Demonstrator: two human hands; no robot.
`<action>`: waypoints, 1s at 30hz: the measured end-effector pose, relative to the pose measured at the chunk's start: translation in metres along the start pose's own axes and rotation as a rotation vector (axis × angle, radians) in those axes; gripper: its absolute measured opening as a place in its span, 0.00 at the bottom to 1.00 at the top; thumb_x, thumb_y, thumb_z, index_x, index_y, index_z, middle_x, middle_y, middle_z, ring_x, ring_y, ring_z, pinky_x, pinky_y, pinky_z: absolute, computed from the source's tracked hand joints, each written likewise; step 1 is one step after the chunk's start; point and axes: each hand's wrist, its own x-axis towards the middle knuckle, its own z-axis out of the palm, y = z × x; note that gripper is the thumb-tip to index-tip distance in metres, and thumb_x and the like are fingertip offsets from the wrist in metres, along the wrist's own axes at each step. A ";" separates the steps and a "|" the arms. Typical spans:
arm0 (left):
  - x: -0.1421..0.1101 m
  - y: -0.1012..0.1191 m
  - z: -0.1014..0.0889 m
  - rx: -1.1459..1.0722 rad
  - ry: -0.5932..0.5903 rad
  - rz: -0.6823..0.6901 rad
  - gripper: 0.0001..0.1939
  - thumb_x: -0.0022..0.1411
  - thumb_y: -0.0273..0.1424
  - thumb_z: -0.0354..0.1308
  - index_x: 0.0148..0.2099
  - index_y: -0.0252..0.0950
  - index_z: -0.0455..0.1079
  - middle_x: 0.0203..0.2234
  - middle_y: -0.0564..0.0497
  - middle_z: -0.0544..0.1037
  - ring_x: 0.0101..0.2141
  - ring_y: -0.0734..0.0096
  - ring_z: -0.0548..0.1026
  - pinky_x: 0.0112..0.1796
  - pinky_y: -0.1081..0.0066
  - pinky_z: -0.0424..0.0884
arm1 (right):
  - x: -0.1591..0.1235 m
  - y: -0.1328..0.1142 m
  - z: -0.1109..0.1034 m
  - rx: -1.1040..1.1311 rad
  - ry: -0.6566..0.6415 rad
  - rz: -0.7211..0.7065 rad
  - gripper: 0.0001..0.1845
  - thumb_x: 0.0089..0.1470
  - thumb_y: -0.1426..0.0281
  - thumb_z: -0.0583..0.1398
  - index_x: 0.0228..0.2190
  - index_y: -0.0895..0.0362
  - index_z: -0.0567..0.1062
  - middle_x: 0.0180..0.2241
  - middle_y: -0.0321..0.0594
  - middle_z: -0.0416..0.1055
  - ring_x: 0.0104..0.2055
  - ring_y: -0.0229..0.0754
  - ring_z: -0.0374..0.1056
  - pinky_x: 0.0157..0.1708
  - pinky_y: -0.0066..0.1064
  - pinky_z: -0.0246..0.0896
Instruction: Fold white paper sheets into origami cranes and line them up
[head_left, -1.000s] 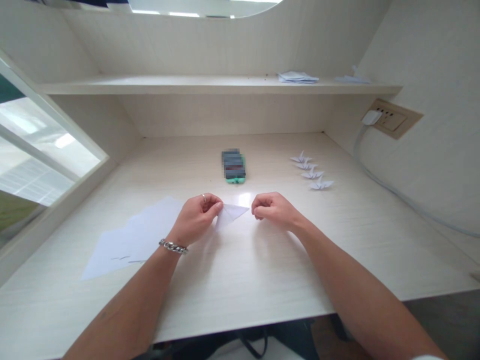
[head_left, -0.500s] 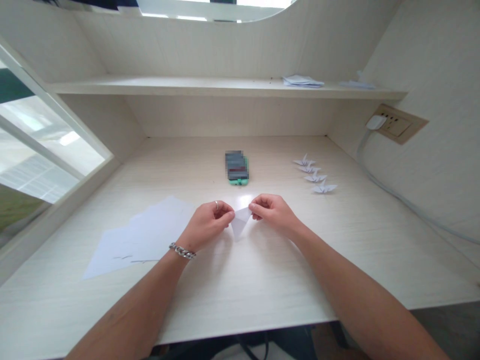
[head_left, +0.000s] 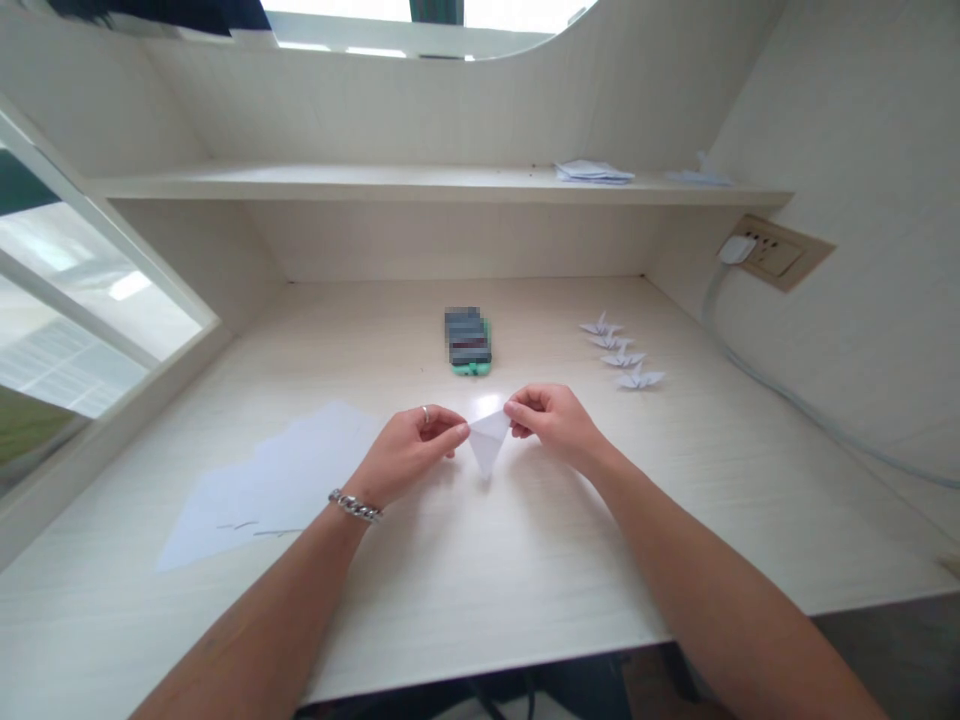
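Note:
Between my two hands hangs a small folded piece of white paper [head_left: 489,443], a triangle with its point facing down. My left hand [head_left: 414,447] pinches its left upper corner between thumb and fingers. At the right upper corner, my right hand [head_left: 553,423] pinches it the same way. The paper is held just over the desk. Several white folded paper cranes [head_left: 616,358] stand in a row to the right, beyond my right hand. Flat white paper sheets [head_left: 277,480] lie to the left, partly behind my left forearm.
A phone in a green case [head_left: 469,342], its screen blurred, lies beyond my hands. Folded papers [head_left: 594,172] rest on the shelf [head_left: 337,188] above the desk [head_left: 480,600]. A plug with a grey cable [head_left: 780,400] runs from the wall socket [head_left: 780,250] along the right side.
My right hand has shifted slightly right and my hands are a little farther apart. More of the folded paper's triangle shows between them. The camera view has moved slightly.

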 end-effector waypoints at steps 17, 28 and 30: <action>-0.002 0.009 0.018 -0.321 0.059 -0.068 0.16 0.53 0.41 0.65 0.37 0.33 0.71 0.29 0.48 0.78 0.27 0.70 0.77 0.28 0.71 0.74 | -0.016 -0.007 0.028 -0.272 0.008 -0.177 0.11 0.55 0.67 0.59 0.26 0.58 0.78 0.25 0.38 0.75 0.27 0.37 0.67 0.28 0.27 0.57; -0.001 0.007 0.024 -0.457 0.113 -0.012 0.19 0.54 0.43 0.64 0.39 0.31 0.75 0.36 0.45 0.80 0.38 0.62 0.78 0.45 0.60 0.76 | -0.016 -0.004 0.033 -0.378 0.128 -0.351 0.10 0.55 0.71 0.60 0.35 0.51 0.82 0.34 0.38 0.78 0.34 0.40 0.71 0.36 0.30 0.62; -0.001 0.007 0.026 -0.487 0.121 -0.017 0.21 0.54 0.43 0.64 0.43 0.31 0.75 0.42 0.43 0.80 0.43 0.59 0.77 0.48 0.58 0.74 | -0.016 -0.001 0.034 -0.425 0.166 -0.368 0.11 0.55 0.72 0.60 0.37 0.50 0.81 0.36 0.39 0.77 0.36 0.41 0.71 0.37 0.31 0.63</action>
